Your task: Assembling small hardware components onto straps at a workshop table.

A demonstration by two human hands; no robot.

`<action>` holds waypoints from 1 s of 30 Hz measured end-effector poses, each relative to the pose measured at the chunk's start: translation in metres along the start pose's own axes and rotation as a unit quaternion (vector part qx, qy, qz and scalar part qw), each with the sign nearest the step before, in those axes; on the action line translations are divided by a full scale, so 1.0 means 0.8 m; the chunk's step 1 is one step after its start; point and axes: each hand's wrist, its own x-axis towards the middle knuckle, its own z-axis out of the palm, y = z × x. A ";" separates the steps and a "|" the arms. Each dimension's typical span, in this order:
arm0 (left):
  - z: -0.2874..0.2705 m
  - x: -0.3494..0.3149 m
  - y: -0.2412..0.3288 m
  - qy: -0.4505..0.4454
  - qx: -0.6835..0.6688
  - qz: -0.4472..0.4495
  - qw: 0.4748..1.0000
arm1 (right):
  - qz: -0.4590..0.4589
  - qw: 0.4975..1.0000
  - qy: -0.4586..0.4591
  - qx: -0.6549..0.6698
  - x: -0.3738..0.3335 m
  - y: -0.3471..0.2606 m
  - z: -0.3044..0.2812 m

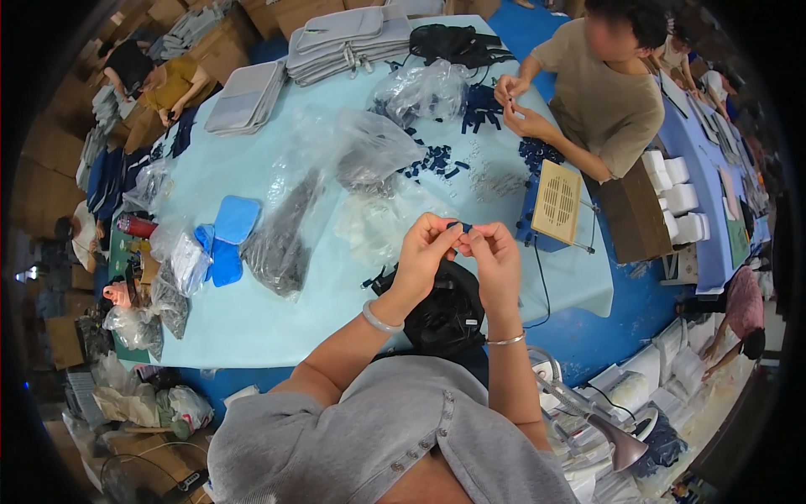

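Note:
Over the near part of the table, my left hand [426, 249] and my right hand [495, 259] meet with their fingertips pinched together. Between them is a small dark blue piece [458, 226], which looks like a fabric tab; its exact kind is too small to make out. Both hands grip it. Below them a black fabric bag or pouch [443, 312] lies against my front, partly hidden by my wrists. Beyond my hands are a heap of small navy pieces [437, 161] and a scatter of tiny pale parts [489, 181].
Clear plastic bags of dark parts [290, 239] lie left of my hands, beside blue pouches [228, 244]. A beige-and-blue box with a grille [554, 204] stands right, its cord trailing over the table. Across the corner a co-worker [613, 92] handles something small. Grey cases [344, 42] are stacked behind.

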 end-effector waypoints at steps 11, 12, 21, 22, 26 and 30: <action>0.004 -0.003 0.020 -0.086 0.475 0.212 0.849 | -0.303 0.853 0.016 -0.424 -0.002 -0.013 -0.007; 0.004 -0.004 0.020 -0.096 0.478 0.226 0.844 | -0.302 0.854 0.016 -0.424 -0.003 -0.014 -0.006; 0.007 -0.010 0.017 -0.109 0.454 0.233 0.853 | -0.241 0.863 0.020 -0.443 -0.016 -0.021 0.001; 0.006 -0.010 0.015 -0.110 0.455 0.232 0.853 | -0.236 0.865 0.021 -0.443 -0.018 -0.021 0.004; 0.003 -0.011 0.009 -0.126 0.368 0.179 0.904 | -0.120 0.931 0.027 -0.344 -0.023 -0.023 0.005; 0.001 -0.013 -0.002 -0.118 0.217 0.078 0.966 | -0.038 0.988 0.019 -0.150 -0.020 -0.006 -0.004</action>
